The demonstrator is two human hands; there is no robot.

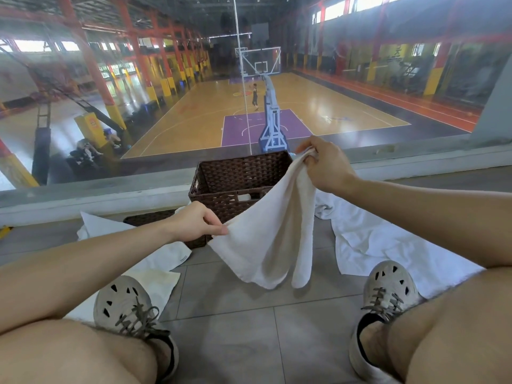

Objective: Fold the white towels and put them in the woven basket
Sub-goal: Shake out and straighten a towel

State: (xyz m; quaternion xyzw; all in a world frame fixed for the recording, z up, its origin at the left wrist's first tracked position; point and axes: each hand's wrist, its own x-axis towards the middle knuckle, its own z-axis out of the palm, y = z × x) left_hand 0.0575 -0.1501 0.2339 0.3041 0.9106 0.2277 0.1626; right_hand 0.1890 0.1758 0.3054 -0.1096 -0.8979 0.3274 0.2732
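A grey tiled floor [235, 342] ends at a glass wall [166, 79] overlooking an indoor basketball court [318, 106], where a player [255, 97] stands beyond a blue hoop stand [273, 126]; red columns [93, 65] line the hall beneath daylit high windows [336, 9].

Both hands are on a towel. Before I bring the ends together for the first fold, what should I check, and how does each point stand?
1. Corner pinched by left hand: ok.
2. Other end gripped by right hand: ok.
3. Spread of held towel: not ok, it sags and bunches between the hands.
4. Its lower edge off the floor tiles: cannot tell.
5. Upright, open woven basket ahead: ok.
6. All towels folded: not ok, loose towels lie beside both legs.
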